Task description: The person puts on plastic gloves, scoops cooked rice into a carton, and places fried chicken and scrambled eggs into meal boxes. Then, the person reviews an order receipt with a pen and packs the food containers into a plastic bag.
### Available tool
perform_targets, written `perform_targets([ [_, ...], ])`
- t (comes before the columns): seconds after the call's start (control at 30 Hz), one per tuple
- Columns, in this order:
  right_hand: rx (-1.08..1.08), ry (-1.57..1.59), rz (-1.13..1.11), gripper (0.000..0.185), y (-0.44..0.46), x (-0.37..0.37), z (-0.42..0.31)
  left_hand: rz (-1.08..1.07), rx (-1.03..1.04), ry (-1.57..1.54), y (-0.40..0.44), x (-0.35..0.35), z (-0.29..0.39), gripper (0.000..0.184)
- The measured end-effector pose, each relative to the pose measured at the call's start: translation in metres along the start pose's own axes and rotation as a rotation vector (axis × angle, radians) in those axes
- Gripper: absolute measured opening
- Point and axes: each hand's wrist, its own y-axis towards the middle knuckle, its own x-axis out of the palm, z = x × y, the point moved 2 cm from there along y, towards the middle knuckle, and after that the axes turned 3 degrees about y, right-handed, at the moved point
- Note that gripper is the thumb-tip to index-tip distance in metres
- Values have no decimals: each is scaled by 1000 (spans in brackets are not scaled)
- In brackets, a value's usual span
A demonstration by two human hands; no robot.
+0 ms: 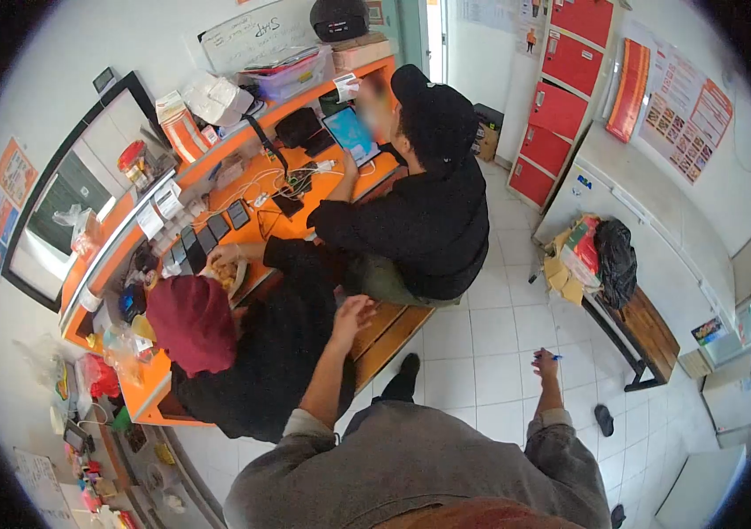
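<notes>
Blue and slim, apparently plastic, the pen-like stick (557, 357) is in the right hand (546, 362) of the standing person in a grey top (455, 458). The right hand is partly closed, with the fingers curled about the stick; the exact pinch is too small to verify. Its position is above the white tiled floor (499, 366), well apart from the orange counter (298, 231). Caution: a slack pinch could let the stick drop and roll across the smooth tiles.

The left hand (353, 319) is empty and open, fingers loosely spread and slightly bent. From my position it appears near the back of the seated person in a maroon cloth cap (190, 324) and black top. Should that person lean back or turn, contact with the fingers or forearm is possible.

Underfoot, a black slipper (604, 420) lies loose on the tiles near the right-hand side; stepping on it could cause a slip. The brown wooden bench (393, 342) is a knee-contact risk if the standing person advances. On the counter, tangled white cables (261, 187) run near dark flat phones (207, 238); a snagged sleeve could drag them.
</notes>
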Motion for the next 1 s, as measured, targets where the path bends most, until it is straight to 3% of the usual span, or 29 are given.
perform_targets([
  [0.1,-44,-33,-111,35,17,69,-22,92,49,-31,44,-11,33,23],
  [0.2,-5,-55,-313,34,21,119,23,165,127,-80,90,-16,68,27],
  [0.27,303,-137,-365,37,-1,133,35,185,196,-139,130,-15,90,34],
  [0.33,268,-280,-617,37,9,128,80,196,253,-161,167,-13,111,34],
  [0.37,352,-16,-707,36,18,110,106,202,284,-168,186,-13,124,34],
  [0.43,358,271,-679,36,28,95,119,171,304,-176,225,-14,147,33],
  [0.53,283,270,-302,35,22,89,81,189,382,-120,302,-27,174,30],
  [0.6,447,197,18,35,27,99,59,186,533,7,351,-35,196,29],
  [0.73,154,213,-21,29,-5,121,33,235,508,80,417,-32,248,26],
  [0.77,434,185,96,33,15,130,70,248,516,75,438,-32,256,25],
  [0.8,313,107,11,34,41,123,133,260,522,67,460,-31,260,24],
  [0.87,53,-32,-124,37,55,126,185,273,695,97,504,-31,265,29],
  [1.0,316,33,-61,38,32,122,147,347,744,394,541,-28,287,34],
])
